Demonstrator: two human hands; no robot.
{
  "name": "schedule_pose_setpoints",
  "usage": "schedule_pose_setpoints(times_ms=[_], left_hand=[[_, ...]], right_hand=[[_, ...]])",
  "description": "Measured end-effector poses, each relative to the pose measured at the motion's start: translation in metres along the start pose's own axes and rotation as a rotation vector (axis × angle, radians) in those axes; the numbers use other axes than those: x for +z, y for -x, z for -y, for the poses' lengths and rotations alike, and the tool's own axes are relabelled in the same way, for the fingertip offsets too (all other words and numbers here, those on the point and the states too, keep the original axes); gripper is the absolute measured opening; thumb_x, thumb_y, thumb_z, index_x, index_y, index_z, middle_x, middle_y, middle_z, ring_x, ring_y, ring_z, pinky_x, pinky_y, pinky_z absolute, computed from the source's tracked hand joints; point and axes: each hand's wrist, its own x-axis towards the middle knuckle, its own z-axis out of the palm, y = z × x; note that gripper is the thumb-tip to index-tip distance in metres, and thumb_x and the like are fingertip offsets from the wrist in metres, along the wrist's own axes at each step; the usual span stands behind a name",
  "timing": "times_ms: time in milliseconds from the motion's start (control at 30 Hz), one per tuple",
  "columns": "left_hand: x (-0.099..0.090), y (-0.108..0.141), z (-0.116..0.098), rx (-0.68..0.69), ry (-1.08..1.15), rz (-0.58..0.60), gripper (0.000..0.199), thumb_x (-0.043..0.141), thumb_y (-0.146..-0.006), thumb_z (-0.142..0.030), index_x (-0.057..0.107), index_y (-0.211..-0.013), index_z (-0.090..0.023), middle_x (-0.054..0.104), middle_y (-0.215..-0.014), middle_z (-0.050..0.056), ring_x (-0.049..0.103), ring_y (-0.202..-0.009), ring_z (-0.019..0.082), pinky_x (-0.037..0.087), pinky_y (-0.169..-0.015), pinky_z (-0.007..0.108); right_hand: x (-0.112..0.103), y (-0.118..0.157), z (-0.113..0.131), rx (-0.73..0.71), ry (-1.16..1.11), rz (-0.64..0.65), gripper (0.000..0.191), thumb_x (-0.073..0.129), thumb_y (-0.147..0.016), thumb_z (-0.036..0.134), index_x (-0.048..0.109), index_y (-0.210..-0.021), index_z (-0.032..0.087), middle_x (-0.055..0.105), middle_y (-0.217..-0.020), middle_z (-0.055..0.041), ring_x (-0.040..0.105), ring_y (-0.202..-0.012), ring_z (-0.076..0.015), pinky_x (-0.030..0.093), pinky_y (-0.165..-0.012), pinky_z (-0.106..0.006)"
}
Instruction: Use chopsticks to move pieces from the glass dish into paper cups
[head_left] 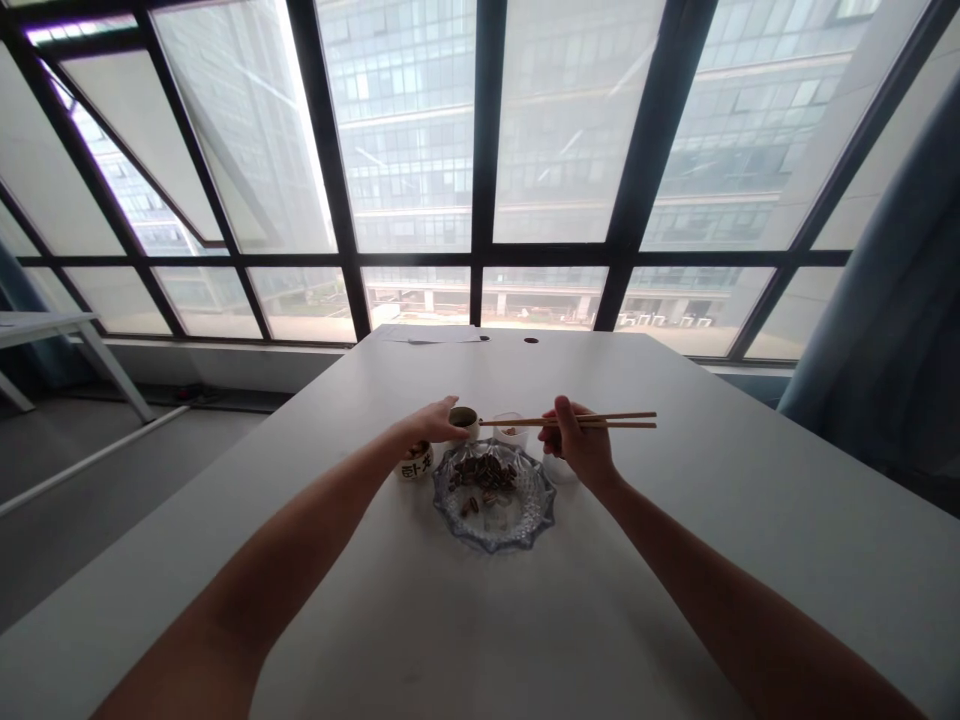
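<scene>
My right hand [576, 442] is closed round a pair of wooden chopsticks [517, 422], which point left. Their tips are at the right rim of a small cup [474, 428] with a dark inside; a tiny dark piece seems to be at the tips. My left hand [435, 422] spans the cup's left side, thumb in front and fingers behind. Just nearer to me stands a scalloped clear glass bowl [544, 510] of brown, date-like pieces [487, 472]. Below my left hand is a cup with black lettering [416, 464], holding brownish pieces.
A clear cup [510, 432] with a few pale pieces stands behind the bowl. Another clear container [556, 468] is partly hidden by my right hand. White paper [427, 334] lies at the white table's [375, 600] far edge, near windows. A blue curtain [885, 260] hangs right.
</scene>
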Motion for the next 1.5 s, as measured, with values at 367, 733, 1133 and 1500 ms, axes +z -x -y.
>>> schedule_pose_setpoints(times_ms=[367,733,1133,1500], left_hand=[[0.005,0.000,0.003,0.342,-0.132,-0.090,0.066,0.078,-0.061,-0.031,0.061,-0.122,-0.015,0.068,-0.117,0.014,0.066,-0.105,0.031,0.052,-0.093,0.041],[0.010,-0.004,0.007,0.346,-0.141,-0.118,0.058,0.077,-0.065,-0.033,0.062,-0.119,-0.017,0.069,-0.112,0.011,0.067,-0.099,0.028,0.053,-0.088,0.038],[0.004,-0.009,0.008,0.152,-0.113,-0.023,0.065,0.078,-0.065,-0.046,0.063,-0.120,-0.015,0.072,-0.117,0.012,0.068,-0.101,0.027,0.054,-0.084,0.032],[-0.004,0.010,-0.007,0.050,-0.195,-0.003,0.076,0.061,-0.083,-0.060,0.050,-0.140,-0.011,0.055,-0.144,0.021,0.055,-0.131,0.033,0.046,-0.105,0.039]], right_hand=[[0.001,0.013,-0.002,-0.537,0.416,0.245,0.040,0.052,-0.097,0.052,0.067,-0.078,0.020,0.069,-0.062,-0.0034,0.061,-0.051,-0.0137,0.048,-0.052,-0.025],[0.030,-0.014,-0.011,-0.525,0.626,0.432,0.047,0.052,-0.097,0.053,0.056,-0.065,0.019,0.056,-0.058,0.0010,0.048,-0.053,-0.0112,0.038,-0.054,-0.024],[-0.003,0.023,0.033,-0.282,0.513,0.271,0.056,0.044,-0.096,0.063,0.061,-0.067,0.019,0.062,-0.049,-0.0028,0.055,-0.039,-0.0130,0.040,-0.039,-0.023],[0.005,0.034,0.020,-0.175,0.463,0.299,0.057,0.052,-0.088,0.071,0.058,-0.063,0.020,0.063,-0.051,-0.0028,0.056,-0.039,-0.0127,0.041,-0.037,-0.021]])
